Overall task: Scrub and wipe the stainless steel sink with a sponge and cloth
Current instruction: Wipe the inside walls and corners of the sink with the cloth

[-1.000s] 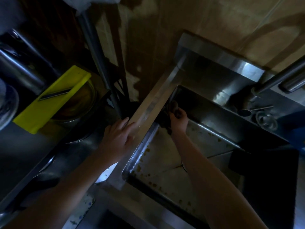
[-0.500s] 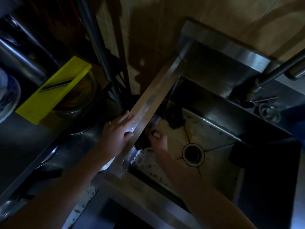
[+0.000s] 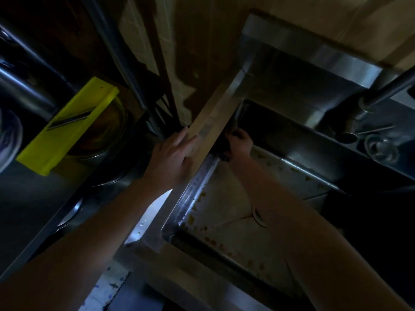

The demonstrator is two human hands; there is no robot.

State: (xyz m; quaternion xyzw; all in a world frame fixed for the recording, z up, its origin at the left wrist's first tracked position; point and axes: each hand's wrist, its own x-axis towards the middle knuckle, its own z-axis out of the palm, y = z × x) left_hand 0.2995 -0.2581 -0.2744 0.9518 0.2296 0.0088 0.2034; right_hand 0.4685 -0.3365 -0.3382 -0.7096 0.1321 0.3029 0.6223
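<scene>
A dark pad (image 3: 222,153) is clutched in the right hand (image 3: 239,143), fingers curled round it. It's pressed against the left inner wall of the sink (image 3: 212,124), up near the far left corner. Whether it's the sponge or the cloth can't be made out. It's way too dim, and most of the pad is swallowed by shadow and by the hand itself.

The right wrist is bent down into the basin and the forearm is stretched in diagonally from the lower right. Most of the drain (image 3: 258,215) is covered by it, so only a sliver of the ring can be seen.

The left hand (image 3: 173,156) is laid flat on the sink's left rim, just beside the right one. The fingers are straight and pointed toward the far wall, and nothing is held.

Yellow-brown specks (image 3: 203,195) are scattered over the basin floor. The tap (image 3: 386,93) is cut off by the right edge. Something round and clear (image 3: 379,149) is parked near its base, but what it is can't be told.

Off on the left counter, well apart from the sink, a yellow slicer (image 3: 67,129) is laid across a bowl (image 3: 112,122). Everything past that is lost in the dark.
</scene>
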